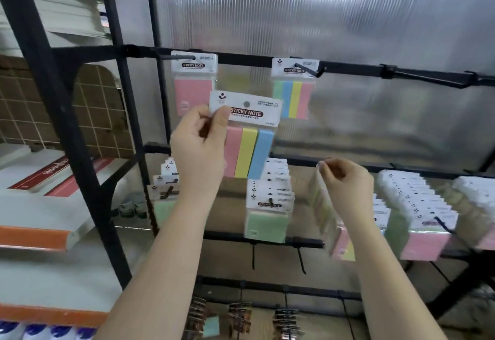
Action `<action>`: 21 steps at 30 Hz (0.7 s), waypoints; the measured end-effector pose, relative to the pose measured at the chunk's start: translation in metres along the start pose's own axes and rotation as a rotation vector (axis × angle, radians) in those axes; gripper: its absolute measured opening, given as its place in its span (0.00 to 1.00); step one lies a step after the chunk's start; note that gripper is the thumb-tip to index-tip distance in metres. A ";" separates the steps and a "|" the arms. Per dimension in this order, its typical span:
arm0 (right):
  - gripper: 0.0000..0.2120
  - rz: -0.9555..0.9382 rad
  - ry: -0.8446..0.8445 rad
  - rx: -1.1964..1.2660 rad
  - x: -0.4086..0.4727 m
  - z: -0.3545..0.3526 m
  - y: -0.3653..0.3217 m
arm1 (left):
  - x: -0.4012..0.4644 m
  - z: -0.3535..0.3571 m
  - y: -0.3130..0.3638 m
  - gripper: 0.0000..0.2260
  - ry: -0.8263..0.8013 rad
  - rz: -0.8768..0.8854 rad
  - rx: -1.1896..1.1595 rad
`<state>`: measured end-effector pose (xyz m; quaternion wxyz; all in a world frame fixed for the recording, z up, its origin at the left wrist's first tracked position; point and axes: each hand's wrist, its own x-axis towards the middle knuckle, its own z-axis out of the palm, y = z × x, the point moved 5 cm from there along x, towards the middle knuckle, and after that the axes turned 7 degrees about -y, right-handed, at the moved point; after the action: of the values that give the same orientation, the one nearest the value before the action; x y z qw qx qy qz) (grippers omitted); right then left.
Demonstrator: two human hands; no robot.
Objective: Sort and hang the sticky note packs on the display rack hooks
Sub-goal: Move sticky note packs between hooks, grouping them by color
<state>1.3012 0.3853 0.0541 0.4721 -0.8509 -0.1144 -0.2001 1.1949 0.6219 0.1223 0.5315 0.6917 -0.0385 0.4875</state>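
My left grip (pixel 199 144) pinches the striped pack's (pixel 249 136) header; I should align its hole squarely with the hook (pixel 308 70). My right grip (pixel 345 179) pinches another pack (pixel 325 205).

Left hand (pixel 199 146) raised, pinching, right hand (pixel 344 179) lower, pinching

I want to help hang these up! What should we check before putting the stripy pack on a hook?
1. Left hand grips the striped pack by its white header card: ok.
2. Hang hole in the header is uncovered: ok.
3. Matching hook chosen: the top-right hook already carries a multicoloured striped pack: ok.
4. Held pack is level with that hook: not ok, it sits lower and to the left.
5. Right hand is free to help: not ok, it pinches another pack.
6. Room left on that hook: cannot tell.
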 end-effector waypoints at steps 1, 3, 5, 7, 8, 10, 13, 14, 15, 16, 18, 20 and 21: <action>0.06 0.003 0.001 -0.022 -0.003 -0.005 0.004 | 0.002 0.010 0.004 0.09 -0.008 -0.024 -0.068; 0.06 -0.001 0.014 -0.053 -0.008 -0.014 0.012 | 0.007 0.029 0.013 0.10 -0.028 -0.053 -0.188; 0.06 0.011 0.022 -0.048 -0.012 -0.021 0.020 | 0.013 0.047 0.023 0.11 -0.040 -0.062 -0.266; 0.06 0.030 0.029 -0.023 -0.015 -0.027 0.029 | 0.018 0.060 0.031 0.11 -0.051 -0.055 -0.305; 0.05 0.039 0.029 -0.010 -0.016 -0.030 0.034 | 0.020 0.066 0.033 0.10 -0.055 -0.049 -0.310; 0.06 0.062 0.023 0.001 -0.019 -0.033 0.041 | 0.023 0.073 0.037 0.09 -0.055 -0.043 -0.316; 0.06 0.083 0.025 -0.005 -0.023 -0.037 0.047 | 0.024 0.080 0.036 0.07 -0.044 -0.050 -0.314; 0.06 0.089 0.026 -0.003 -0.024 -0.038 0.048 | 0.024 0.082 0.036 0.07 -0.045 -0.055 -0.308; 0.06 0.096 0.026 0.000 -0.025 -0.037 0.048 | 0.024 0.084 0.036 0.07 -0.046 -0.061 -0.303; 0.05 0.101 0.027 0.004 -0.025 -0.037 0.049 | 0.024 0.085 0.036 0.07 -0.045 -0.064 -0.297; 0.05 0.101 0.032 0.016 -0.025 -0.036 0.049 | 0.025 0.087 0.037 0.07 -0.039 -0.069 -0.282; 0.05 0.099 0.029 0.019 -0.026 -0.036 0.047 | 0.026 0.088 0.038 0.07 -0.030 -0.069 -0.266; 0.05 0.097 0.027 0.014 -0.026 -0.035 0.046 | 0.026 0.088 0.037 0.07 -0.023 -0.065 -0.258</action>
<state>1.2876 0.3310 0.0248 0.4887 -0.8493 -0.0679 -0.1876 1.2430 0.5494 0.1704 0.6313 0.6239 -0.0847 0.4529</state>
